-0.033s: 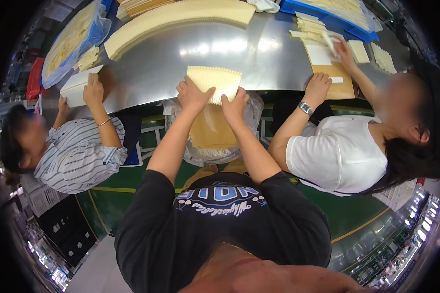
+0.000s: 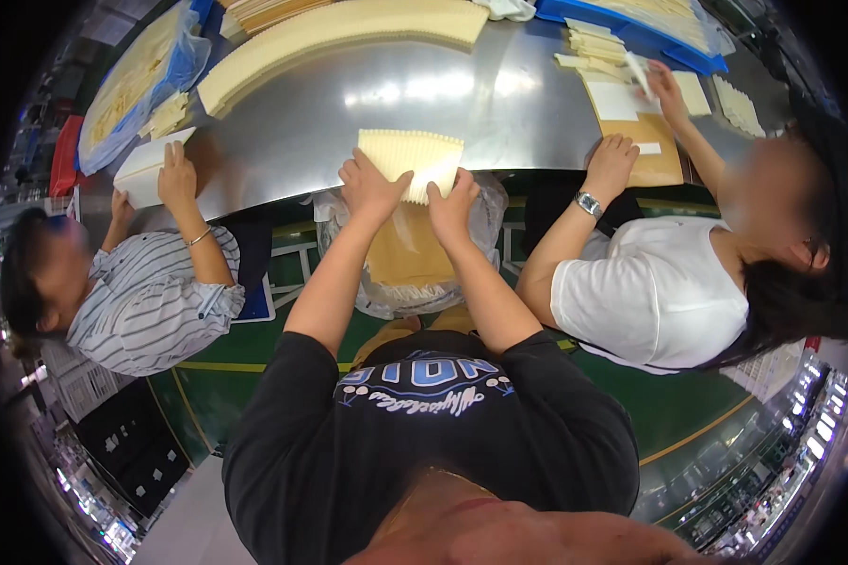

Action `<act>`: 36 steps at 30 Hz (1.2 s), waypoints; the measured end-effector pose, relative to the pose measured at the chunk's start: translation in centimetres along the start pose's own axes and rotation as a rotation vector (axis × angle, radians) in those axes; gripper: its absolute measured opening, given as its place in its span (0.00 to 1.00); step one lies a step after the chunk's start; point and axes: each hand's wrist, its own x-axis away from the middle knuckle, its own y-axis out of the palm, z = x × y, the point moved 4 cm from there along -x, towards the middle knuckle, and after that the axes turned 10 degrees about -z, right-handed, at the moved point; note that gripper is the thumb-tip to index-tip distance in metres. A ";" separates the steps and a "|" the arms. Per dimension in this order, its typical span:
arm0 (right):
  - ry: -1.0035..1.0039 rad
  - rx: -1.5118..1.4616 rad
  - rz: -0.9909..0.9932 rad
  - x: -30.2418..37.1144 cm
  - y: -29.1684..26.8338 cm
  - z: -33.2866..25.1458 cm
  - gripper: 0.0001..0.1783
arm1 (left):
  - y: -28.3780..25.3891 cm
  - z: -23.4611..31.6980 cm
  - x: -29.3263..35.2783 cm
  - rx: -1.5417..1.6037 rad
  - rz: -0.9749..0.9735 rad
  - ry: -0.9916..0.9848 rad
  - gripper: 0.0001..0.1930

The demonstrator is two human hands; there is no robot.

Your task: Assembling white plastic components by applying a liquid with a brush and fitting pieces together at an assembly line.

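Observation:
Between my two hands is a cream block with fine ribs and toothed edges [image 2: 411,153], seemingly a row of thin pieces packed side by side. It lies at the near edge of the metal table, its lower end reaching over that edge. My left hand [image 2: 373,186] grips its left side, thumb on top. On the opposite side my right hand [image 2: 454,201] holds it the same way, thumb upward. Fingers beneath the block are hidden. Just under it sits a container lined with clear plastic [image 2: 488,221], with a brown cardboard sheet [image 2: 405,250] and pale pieces inside.
A long curved row of cream pieces [image 2: 339,40] spans the far side of the metal table [image 2: 443,94]. Blue trays [image 2: 636,42] hold more strips. People work on both sides: one holds a white sheet [image 2: 151,174], another handles strips over a brown board [image 2: 655,169].
My hands and the cream block stay almost in place. The raised hand of the person on the right has shifted slightly with its white strip.

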 end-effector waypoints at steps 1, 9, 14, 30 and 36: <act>0.011 0.001 0.013 0.0 0.3 0.6 0.23 | 0.2 0.1 0.5 0.002 0.011 0.004 0.49; 0.253 -1.486 -0.249 -0.7 2.3 5.5 0.07 | 1.5 -0.9 0.5 0.066 0.068 0.054 0.49; 0.288 -1.729 -0.488 0.1 2.8 4.7 0.15 | 2.1 -1.8 0.6 0.064 0.065 0.073 0.50; 0.321 -1.945 -0.933 1.0 0.7 0.6 0.30 | 2.1 -0.8 3.1 0.361 0.039 0.108 0.49; 0.230 -1.840 -0.968 3.3 -2.3 -2.5 0.30 | -0.1 0.0 6.8 0.410 0.089 0.152 0.48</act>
